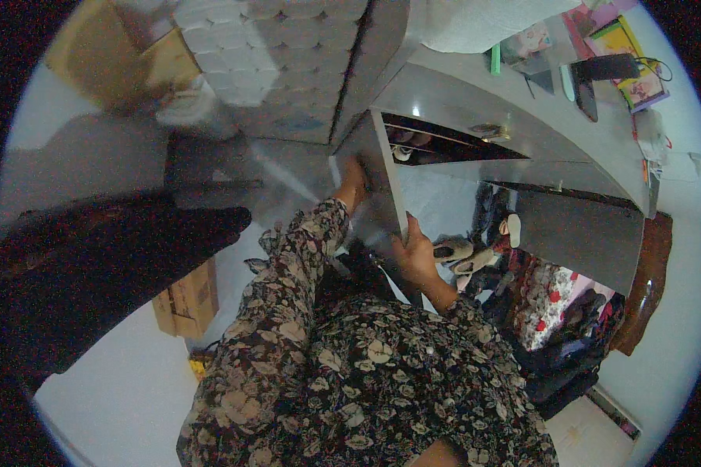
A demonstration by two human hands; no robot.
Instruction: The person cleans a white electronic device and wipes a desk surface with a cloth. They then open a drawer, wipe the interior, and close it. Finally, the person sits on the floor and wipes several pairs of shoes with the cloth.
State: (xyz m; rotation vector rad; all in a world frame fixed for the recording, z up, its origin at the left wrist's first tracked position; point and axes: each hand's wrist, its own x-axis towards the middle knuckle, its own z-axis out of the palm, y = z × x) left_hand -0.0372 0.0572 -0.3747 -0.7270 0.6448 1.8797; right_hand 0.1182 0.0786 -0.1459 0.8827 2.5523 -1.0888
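Note:
My right hand [417,257] grips the free edge of an open grey cabinet door [388,169], its thumb lying along the pale rim. My left hand [355,175], blurred, is at the broad outer face of the same door; its fingers are hard to make out. Behind the door, a dark gap in the cabinet [455,143] shows thin shelf lines and a pale shoe [402,153]. A metal handle [492,132] sits on the cabinet front above this gap. Both forearms are in dark floral sleeves.
Beige shoes [470,261] lie on the floor right of my right hand, near a second grey panel [578,233] and piled patterned fabric [549,303]. Books [631,58] lie on the cabinet top. A tufted headboard-like panel [263,64] stands ahead; a cardboard box [187,298] is at left.

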